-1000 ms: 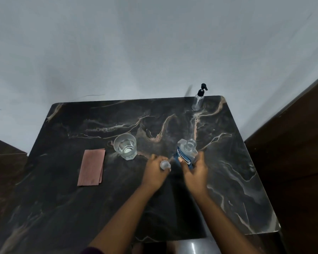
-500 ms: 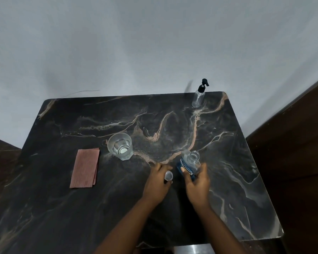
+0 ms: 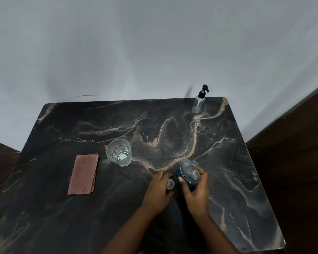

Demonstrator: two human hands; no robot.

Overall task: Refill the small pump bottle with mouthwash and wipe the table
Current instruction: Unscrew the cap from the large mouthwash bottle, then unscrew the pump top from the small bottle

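Note:
A clear mouthwash bottle [image 3: 189,172] with a blue label stands uncapped on the dark marble table [image 3: 173,129]; my right hand [image 3: 195,194] grips its body. My left hand [image 3: 158,192] holds the bottle's clear cap [image 3: 170,184] just to the left of it. The small clear pump bottle [image 3: 199,102] with a black pump head stands upright at the table's far right corner, well away from both hands. A folded pink cloth [image 3: 83,174] lies flat at the left.
A clear faceted glass [image 3: 119,152] with a little liquid stands between the cloth and my hands. A grey wall rises behind the table. Dark wooden furniture [image 3: 297,162] flanks the right side.
The view has shifted slightly. Both hands stay close together, the left keeping the cap and the right keeping the open mouthwash bottle; they have drawn a little nearer to me.

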